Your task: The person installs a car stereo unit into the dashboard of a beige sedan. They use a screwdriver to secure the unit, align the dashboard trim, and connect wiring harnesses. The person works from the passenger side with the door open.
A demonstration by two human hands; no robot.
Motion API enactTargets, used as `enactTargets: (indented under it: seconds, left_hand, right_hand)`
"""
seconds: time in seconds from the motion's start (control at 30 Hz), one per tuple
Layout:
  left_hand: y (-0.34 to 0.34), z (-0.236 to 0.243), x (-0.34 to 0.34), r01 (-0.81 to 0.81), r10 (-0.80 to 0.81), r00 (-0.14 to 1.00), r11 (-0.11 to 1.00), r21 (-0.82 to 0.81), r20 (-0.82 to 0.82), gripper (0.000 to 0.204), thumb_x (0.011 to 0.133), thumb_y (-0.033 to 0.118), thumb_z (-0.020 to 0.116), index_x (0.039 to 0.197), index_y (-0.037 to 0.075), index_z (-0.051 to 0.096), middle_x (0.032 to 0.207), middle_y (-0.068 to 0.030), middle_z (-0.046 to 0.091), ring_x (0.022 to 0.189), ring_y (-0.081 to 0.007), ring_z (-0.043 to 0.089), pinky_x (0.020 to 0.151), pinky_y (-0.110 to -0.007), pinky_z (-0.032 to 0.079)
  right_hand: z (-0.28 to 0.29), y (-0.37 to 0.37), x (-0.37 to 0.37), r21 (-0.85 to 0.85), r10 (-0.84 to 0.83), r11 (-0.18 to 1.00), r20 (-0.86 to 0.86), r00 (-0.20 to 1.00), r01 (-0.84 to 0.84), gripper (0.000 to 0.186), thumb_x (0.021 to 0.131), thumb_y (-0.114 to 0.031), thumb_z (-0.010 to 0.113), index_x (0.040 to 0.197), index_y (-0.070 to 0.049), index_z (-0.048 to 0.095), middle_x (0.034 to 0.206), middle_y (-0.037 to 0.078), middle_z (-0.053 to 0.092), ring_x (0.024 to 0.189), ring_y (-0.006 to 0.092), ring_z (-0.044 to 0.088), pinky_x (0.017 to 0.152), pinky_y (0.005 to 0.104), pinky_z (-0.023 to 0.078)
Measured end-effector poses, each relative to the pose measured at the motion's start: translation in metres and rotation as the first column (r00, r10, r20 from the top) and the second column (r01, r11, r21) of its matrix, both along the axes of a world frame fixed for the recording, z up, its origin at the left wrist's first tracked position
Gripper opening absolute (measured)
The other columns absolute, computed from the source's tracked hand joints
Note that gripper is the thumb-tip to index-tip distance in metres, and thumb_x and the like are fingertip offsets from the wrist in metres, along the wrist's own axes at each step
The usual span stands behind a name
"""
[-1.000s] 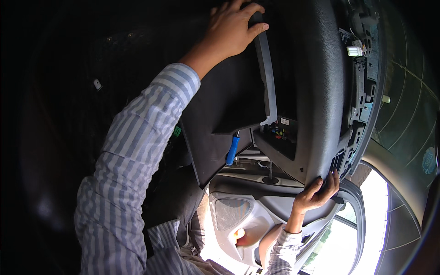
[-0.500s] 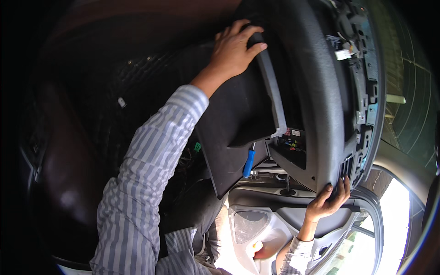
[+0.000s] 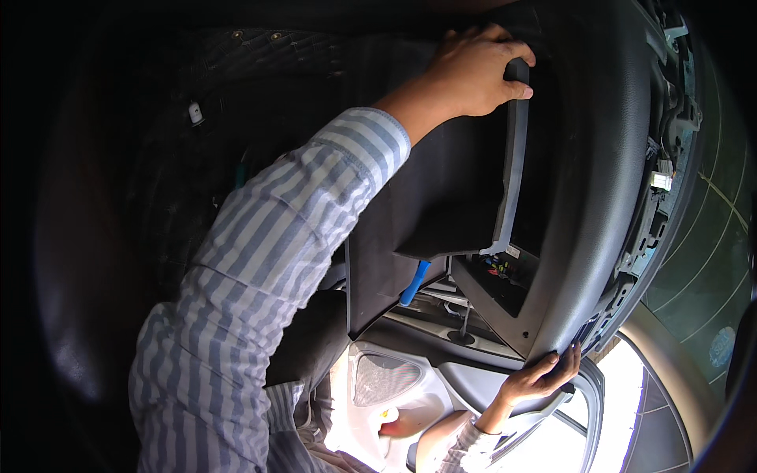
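Note:
My left hand (image 3: 481, 72) is closed on the top corner of an open glove box (image 3: 516, 165), thumb on one side of its grey rim and fingers on the other. My right hand (image 3: 544, 374) is gripping the end of the dashboard (image 3: 603, 158), its fingers curled over the edge near the door. Between the hands, a blue-handled screwdriver (image 3: 415, 284) stands tilted at the glove box's side; its shaft is hidden. Behind the rim, an opening shows small coloured fuses (image 3: 498, 266).
The open car door (image 3: 441, 378) with its speaker grille (image 3: 386, 380) lies beyond the dashboard's end. A white connector (image 3: 661, 180) hangs at the dashboard's exposed far edge, below the windscreen (image 3: 710, 260). One small white piece (image 3: 195, 114) rests on the dark quilted surface at left.
The view has shifted and turned, so the glove box and left hand appear further right. Both hands keep the same holds. The screwdriver's shaft no longer shows.

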State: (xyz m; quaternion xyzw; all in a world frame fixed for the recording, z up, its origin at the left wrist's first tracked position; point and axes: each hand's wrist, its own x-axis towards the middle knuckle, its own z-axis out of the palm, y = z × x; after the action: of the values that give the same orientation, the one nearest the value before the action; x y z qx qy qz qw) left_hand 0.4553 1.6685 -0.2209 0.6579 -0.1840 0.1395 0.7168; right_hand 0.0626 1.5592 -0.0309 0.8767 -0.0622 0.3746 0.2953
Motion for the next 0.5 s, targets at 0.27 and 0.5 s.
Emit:
enactTargets:
  seconds: [0.27,0.5]
  left_hand:
    - [0.007,-0.002,0.001,-0.014,0.014,1.000,1.000,-0.024,0.001,0.045,0.088,0.047,0.072,0.126,0.026,0.064,0.137,-0.0010,0.056,0.130,-0.0244,0.052,0.115,-0.048,0.030]
    - [0.013,-0.002,0.000,0.005,-0.007,1.000,0.998,-0.064,-0.023,0.055,0.083,0.045,0.078,0.131,0.023,0.062,0.130,-0.0050,0.061,0.120,-0.0283,0.061,0.108,-0.044,0.044]
  right_hand:
    - [0.000,0.004,0.002,-0.029,0.006,1.000,-0.003,1.000,-0.006,0.038,0.107,-0.025,0.046,0.127,0.004,0.059,0.132,0.017,0.059,0.122,0.0319,0.055,0.106,0.0466,0.040]
    - [0.000,0.002,0.001,0.007,0.002,1.000,0.026,1.000,-0.002,0.040,0.103,-0.029,0.050,0.118,0.007,0.060,0.130,0.024,0.059,0.119,0.0386,0.056,0.102,0.0502,0.042]
